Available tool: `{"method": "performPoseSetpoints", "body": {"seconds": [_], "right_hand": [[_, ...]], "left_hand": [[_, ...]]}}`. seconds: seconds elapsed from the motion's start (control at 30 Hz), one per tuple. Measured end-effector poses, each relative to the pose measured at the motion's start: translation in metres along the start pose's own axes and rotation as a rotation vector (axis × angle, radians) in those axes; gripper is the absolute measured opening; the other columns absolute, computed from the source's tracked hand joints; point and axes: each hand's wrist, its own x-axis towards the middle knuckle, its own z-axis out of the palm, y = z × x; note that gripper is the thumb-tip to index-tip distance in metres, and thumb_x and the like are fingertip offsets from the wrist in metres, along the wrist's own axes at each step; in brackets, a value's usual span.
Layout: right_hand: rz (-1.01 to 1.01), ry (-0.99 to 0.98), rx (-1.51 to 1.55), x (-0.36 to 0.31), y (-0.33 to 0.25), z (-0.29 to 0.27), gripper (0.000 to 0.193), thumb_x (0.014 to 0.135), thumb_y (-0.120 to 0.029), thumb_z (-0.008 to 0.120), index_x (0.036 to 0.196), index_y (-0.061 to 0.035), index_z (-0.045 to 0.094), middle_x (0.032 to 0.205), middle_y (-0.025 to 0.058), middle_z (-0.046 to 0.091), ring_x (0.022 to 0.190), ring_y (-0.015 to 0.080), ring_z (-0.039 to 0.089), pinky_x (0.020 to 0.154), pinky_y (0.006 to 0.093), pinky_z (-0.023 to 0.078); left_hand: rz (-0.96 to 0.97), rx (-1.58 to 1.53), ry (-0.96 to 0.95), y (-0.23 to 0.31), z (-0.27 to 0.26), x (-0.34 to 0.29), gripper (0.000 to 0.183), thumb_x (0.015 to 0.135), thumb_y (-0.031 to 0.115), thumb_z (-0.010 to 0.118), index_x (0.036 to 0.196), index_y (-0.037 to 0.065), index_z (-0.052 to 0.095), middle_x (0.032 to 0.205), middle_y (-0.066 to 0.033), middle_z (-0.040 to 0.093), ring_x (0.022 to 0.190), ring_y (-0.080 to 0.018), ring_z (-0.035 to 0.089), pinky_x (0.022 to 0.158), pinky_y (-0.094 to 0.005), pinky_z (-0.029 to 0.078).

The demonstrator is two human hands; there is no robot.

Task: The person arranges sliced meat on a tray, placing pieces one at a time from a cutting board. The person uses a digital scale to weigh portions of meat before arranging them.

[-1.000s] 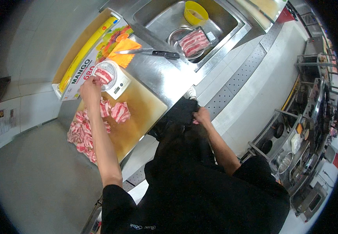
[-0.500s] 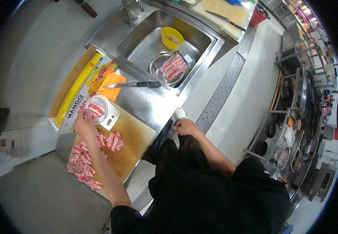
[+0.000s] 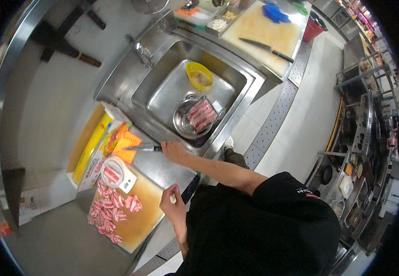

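My right hand [image 3: 175, 152] is closed around the handle of a kitchen knife [image 3: 149, 148], whose blade lies over an orange cloth [image 3: 127, 146]. My left hand [image 3: 174, 208] is curled in front of my body by the counter edge. A pale spot shows between its fingers, and I cannot make out whether it is something held. Sliced pork belly [image 3: 112, 175] sits in a round dish on a white kitchen scale [image 3: 128, 183]. Below the scale, a heap of pork belly slices [image 3: 103, 212] and a smaller separate pile [image 3: 133, 204] lie on a cutting board [image 3: 145, 216].
A long open box with a yellow roll [image 3: 90, 149] leans along the wall. In the sink [image 3: 165, 99] are a yellow bowl [image 3: 199, 77] and a metal bowl [image 3: 181, 120] with packed meat [image 3: 202, 115] on it. Another knife [image 3: 266, 48] rests on the far cutting board [image 3: 241, 32].
My left hand has left the scale and drawn back toward my body. My right hand has reached left across the counter and taken hold of the knife handle. The view has shifted.
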Motion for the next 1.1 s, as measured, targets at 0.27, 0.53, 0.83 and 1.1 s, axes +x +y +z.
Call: {"method": "performPoseSetpoints", "body": {"seconds": [0.27, 0.53, 0.83, 1.1], "right_hand": [[0.462, -0.225, 0.433, -0.080, 0.177, -0.232, 0.045, 0.099, -0.045, 0.065, 0.104, -0.0003, 0.060, 0.086, 0.0272, 0.071, 0.087, 0.0499, 0.070, 0.075, 0.0594, 0.053], [0.824, -0.175, 0.351, -0.192, 0.306, -0.396, 0.052, 0.099, -0.047, 0.069, 0.094, 0.0041, 0.065, 0.067, 0.0166, 0.054, 0.066, 0.0213, 0.053, 0.062, 0.0422, 0.044], [0.919, 0.033, 0.574, -0.222, 0.289, -0.358, 0.045, 0.102, -0.039, 0.067, 0.104, 0.0053, 0.066, 0.072, 0.0145, 0.063, 0.069, 0.0245, 0.063, 0.066, 0.0437, 0.050], [0.347, -0.198, 0.239, -0.134, 0.267, -0.306, 0.036, 0.096, -0.031, 0.071, 0.113, -0.0016, 0.059, 0.087, 0.0256, 0.071, 0.082, 0.0483, 0.069, 0.070, 0.0565, 0.054]], "left_hand": [[0.021, 0.121, -0.381, 0.065, 0.162, 0.100, 0.038, 0.095, 0.001, 0.066, 0.133, 0.005, 0.063, 0.108, -0.0199, 0.075, 0.101, -0.0326, 0.073, 0.091, -0.0412, 0.056], [1.109, 1.170, -0.769, 0.025, 0.425, 0.254, 0.039, 0.104, 0.028, 0.051, 0.138, 0.017, 0.066, 0.157, -0.0126, 0.049, 0.144, -0.0416, 0.046, 0.122, -0.0645, 0.026], [0.782, 0.886, -0.744, 0.002, 0.344, 0.300, 0.022, 0.093, 0.023, 0.064, 0.105, 0.009, 0.076, 0.119, -0.0137, 0.074, 0.106, -0.0349, 0.072, 0.102, -0.0511, 0.050], [0.448, 0.523, -0.491, 0.039, 0.207, 0.280, 0.022, 0.101, 0.021, 0.058, 0.103, 0.000, 0.059, 0.110, -0.0282, 0.069, 0.105, -0.0485, 0.065, 0.089, -0.0549, 0.052]]}}
